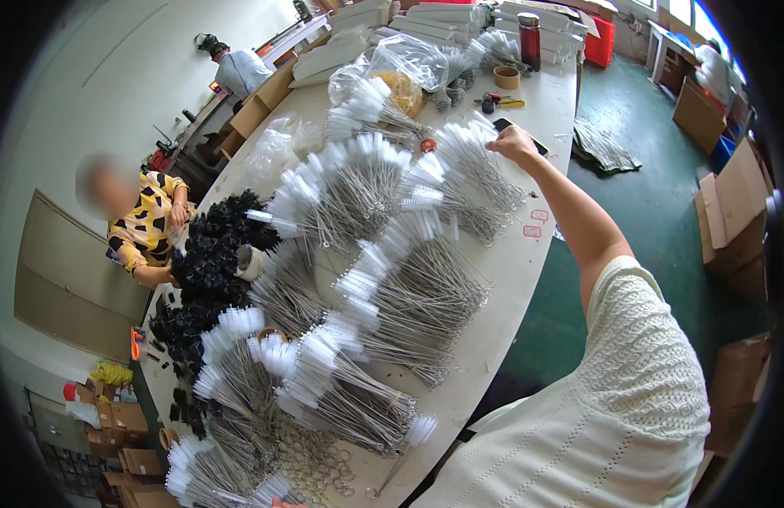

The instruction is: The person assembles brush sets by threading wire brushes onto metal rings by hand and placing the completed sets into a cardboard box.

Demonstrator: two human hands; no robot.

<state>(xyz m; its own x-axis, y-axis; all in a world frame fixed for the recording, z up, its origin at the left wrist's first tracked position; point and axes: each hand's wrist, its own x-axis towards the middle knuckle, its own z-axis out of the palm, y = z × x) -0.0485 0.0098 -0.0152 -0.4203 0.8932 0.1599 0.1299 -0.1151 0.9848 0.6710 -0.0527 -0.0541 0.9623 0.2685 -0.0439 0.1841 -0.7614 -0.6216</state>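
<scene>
My right arm stretches to the far right of the table, where my right hand (517,146) has its fingers curled inward. Its fingertips are at the white bristles of a bundle of wire-handled tube brushes (481,165); whether a brush is between them I cannot make out. A black phone (540,147) lies partly hidden behind this hand. At the bottom edge only a sliver of my left hand (288,505) shows, beside white brush heads (272,488), with its fingers mostly out of view. Large piles of similar brushes (430,296) cover the table, and a single brush (409,449) lies near its edge.
Black bristle pieces (218,245) are heaped on the left, where another person (151,220) works. Loose metal rings (324,466) lie at the near end. A red flask (529,42), tape roll (507,78) and plastic bags (400,63) stand farther back. Cardboard boxes (734,220) line the right.
</scene>
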